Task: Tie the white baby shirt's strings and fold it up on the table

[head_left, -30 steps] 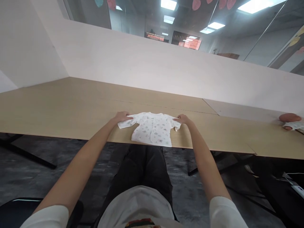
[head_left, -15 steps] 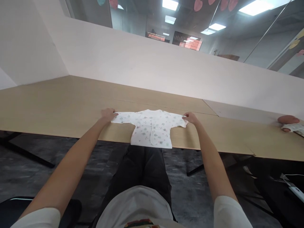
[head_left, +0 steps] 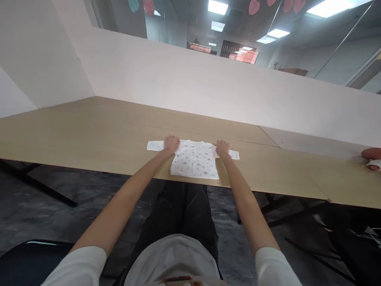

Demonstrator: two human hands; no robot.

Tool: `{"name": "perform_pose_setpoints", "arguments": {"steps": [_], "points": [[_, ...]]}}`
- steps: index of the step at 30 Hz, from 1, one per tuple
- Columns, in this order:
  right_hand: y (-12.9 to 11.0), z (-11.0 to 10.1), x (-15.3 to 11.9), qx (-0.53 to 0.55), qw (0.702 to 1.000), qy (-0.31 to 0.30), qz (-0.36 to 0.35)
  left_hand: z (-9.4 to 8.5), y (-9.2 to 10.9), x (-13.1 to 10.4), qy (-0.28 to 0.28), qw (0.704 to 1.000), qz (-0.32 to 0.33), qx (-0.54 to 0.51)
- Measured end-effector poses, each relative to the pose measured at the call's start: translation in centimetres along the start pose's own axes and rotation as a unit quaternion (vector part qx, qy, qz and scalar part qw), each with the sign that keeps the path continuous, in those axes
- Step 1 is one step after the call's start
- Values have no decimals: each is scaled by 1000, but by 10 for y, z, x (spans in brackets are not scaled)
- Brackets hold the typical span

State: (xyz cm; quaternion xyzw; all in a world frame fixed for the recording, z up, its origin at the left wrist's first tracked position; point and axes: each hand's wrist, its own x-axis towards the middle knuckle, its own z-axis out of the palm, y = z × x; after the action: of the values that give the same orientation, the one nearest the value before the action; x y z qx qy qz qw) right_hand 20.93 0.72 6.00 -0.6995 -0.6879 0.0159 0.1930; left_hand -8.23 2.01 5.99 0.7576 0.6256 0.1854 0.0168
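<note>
Both hands (head_left: 172, 144) (head_left: 222, 147) on white printed shirt (head_left: 195, 161)

Table (head_left: 98, 135) evenly lit; floor (head_left: 104, 198) beneath dim. White lamps (head_left: 218, 7) glare in far glass (head_left: 174, 28), reflected or beyond it, unclear. Left hand (head_left: 172, 144), right hand (head_left: 222, 147) slightly blurred.

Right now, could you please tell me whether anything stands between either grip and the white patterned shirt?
Nothing visible does: the left grip and the right grip are each at a sleeve of the shirt, near the shoulder, though blur hides the contact. The reddish-brown object lies far right on the table, clear of both.
</note>
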Motion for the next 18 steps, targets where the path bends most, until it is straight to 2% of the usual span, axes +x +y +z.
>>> {"name": "perform_pose_setpoints", "arguments": {"steps": [2,4,7,10,13,16,18], "points": [[-39,21,0,-2,999,-44,9,14,37,2,-23,1000,4,-7],[-74,42,-1,52,997,-63,13,28,63,1,-40,999,-20,-21],[-100,63,-7,90,995,-27,46,44,79,-3,-35,997,-51,-48],[-97,71,-11,92,994,15,56,54,76,-7,-19,998,-13,-58],[-85,74,-13,85,996,22,18,60,70,-7,-20,998,24,-56],[-78,77,-11,85,996,15,0,63,65,-6,-20,996,22,-88],[-76,80,-10,100,994,34,-1,62,64,-6,-20,991,2,-132]]}}
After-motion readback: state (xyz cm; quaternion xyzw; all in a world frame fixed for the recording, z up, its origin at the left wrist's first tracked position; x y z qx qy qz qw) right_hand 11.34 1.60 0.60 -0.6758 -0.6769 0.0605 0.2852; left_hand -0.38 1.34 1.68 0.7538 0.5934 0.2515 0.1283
